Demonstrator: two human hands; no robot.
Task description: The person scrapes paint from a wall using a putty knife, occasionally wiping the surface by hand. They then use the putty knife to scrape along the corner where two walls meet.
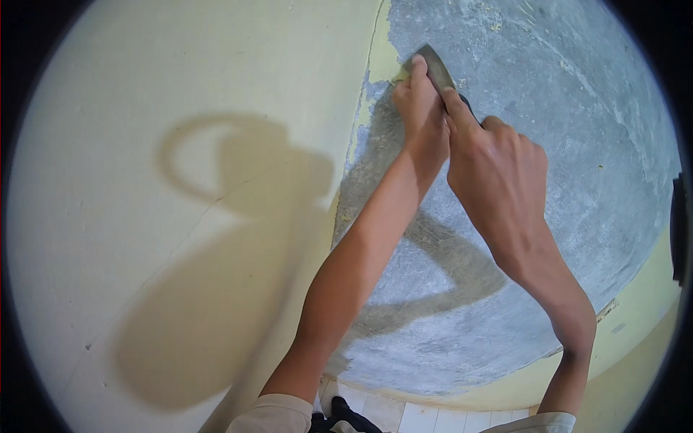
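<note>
My right hand is wrapped round the dark handle of a knife, its index finger stretched along the base of the blade. Closed at the blade's front part is my left hand, with the thumb pressed near the tip and the other fingers curled and partly hidden. The blade points up and to the left, against a grey bare patch of wall. Close to the tip, a ragged strip of pale yellow paint borders the grey surface.
A pale yellow painted wall with a thin crack fills the left side and carries my shadow. A wall corner runs down beside the grey patch. White floor tiles and a dark shoe show below. Something dark stands at the right edge.
</note>
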